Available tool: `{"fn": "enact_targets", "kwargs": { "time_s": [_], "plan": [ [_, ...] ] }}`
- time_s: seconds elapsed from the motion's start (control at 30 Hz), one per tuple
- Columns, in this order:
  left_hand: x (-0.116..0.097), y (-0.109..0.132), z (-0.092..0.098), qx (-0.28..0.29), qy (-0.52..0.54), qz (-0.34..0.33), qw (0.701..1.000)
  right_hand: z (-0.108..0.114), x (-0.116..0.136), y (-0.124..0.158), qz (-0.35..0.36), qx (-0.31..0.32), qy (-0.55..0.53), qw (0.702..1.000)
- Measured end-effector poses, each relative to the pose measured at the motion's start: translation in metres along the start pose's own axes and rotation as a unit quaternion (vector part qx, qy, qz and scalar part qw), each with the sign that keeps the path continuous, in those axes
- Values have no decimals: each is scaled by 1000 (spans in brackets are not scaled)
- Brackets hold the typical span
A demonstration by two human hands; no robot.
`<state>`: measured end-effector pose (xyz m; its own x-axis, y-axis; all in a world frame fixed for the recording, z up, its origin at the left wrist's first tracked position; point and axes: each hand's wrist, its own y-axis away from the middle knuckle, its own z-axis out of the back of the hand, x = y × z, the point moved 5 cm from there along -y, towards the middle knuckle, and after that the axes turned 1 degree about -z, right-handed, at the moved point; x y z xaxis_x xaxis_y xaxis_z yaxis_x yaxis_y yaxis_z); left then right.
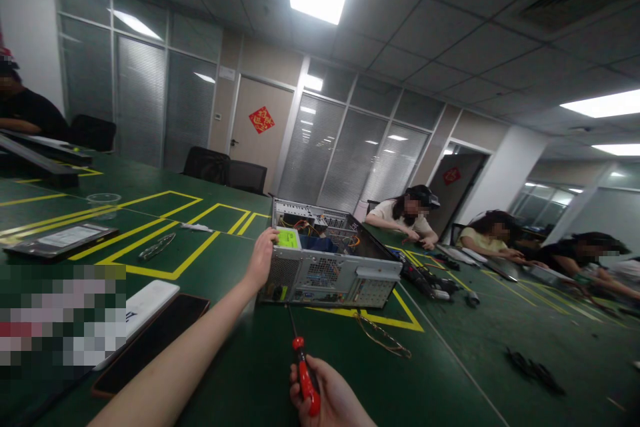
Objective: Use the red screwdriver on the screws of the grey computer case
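Observation:
An opened computer case [325,280] lies on its side on the green table, its rear panel facing me and its inside with wires and boards showing from above. My left hand [261,259] grips the case at its left rear corner, the fingers hooked over the top edge beside a box with a bright yellow-green label [288,238]. Closer to me, my right hand [330,392] is closed around the red and black handle of a screwdriver [306,377]. Its shaft points away from me, and the tip appears at the lower left edge of the rear panel.
Left of my arm lie a phone [150,347], a white box [145,310], a hard drive [63,240], a clear plastic cup [103,205] and a small clear bag [157,247]. A thin cable loop [383,337] and black cable [535,370] lie rightward. Several people sit around the table.

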<state>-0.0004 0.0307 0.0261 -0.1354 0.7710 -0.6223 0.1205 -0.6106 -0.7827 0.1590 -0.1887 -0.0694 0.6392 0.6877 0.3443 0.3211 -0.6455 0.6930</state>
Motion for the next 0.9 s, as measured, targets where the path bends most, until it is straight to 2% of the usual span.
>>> {"fn": "enact_targets", "kwargs": {
  "time_s": [0.23,0.37,0.5,0.73,0.9],
  "plan": [
    [1,0,0,-3,4,-1,1000,-3,1,3,1,28,6,1000],
    [1,0,0,-2,3,-3,1000,-7,-3,4,18,46,87,995],
    [3,0,-1,-4,0,0,1000,-21,-5,12,50,65,155,984],
    [6,1,-2,-7,2,-1,1000,-50,7,27,92,75,181,976],
    [3,2,-1,-2,2,-5,1000,-61,13,29,127,64,184,973]
  ]
}}
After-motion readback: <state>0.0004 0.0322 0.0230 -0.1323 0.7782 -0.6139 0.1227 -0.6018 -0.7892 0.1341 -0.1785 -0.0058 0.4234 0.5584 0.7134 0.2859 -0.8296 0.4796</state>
